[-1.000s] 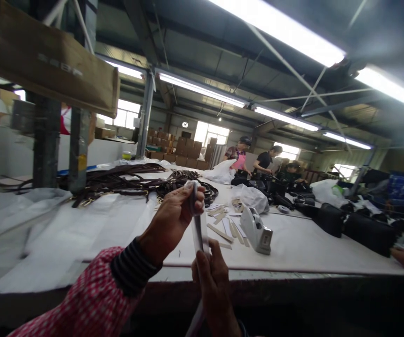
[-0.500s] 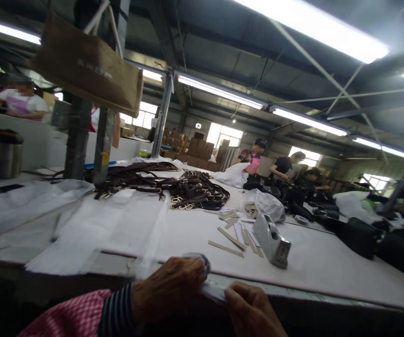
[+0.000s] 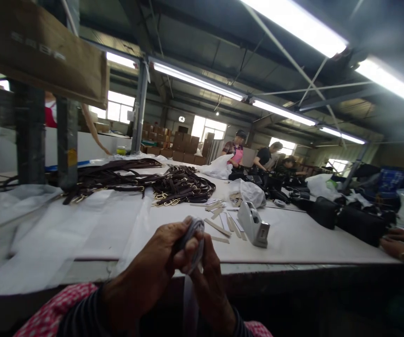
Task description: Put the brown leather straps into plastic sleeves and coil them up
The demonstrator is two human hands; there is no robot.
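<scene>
White strip [image 3: 192, 243] was pinched between both hands, left hand [image 3: 152, 274] and right hand [image 3: 209, 285] pressed together near the worktop [image 3: 293, 243] edge; tape dispenser [image 3: 253, 223] stood at one o'clock.

We stand on a factory floor, a leather-goods workshop under long fluorescent lights [image 3: 293, 32] and bare steel roof beams. Dark straps with brass buckles [image 3: 159, 183] heap on the white tabletop [image 3: 293, 238], beside a tape dispenser [image 3: 253, 223] and black bags [image 3: 345, 217]. Stacked cartons [image 3: 173, 147] line the far wall, where other workers [image 3: 254, 154] bend over their benches.
</scene>
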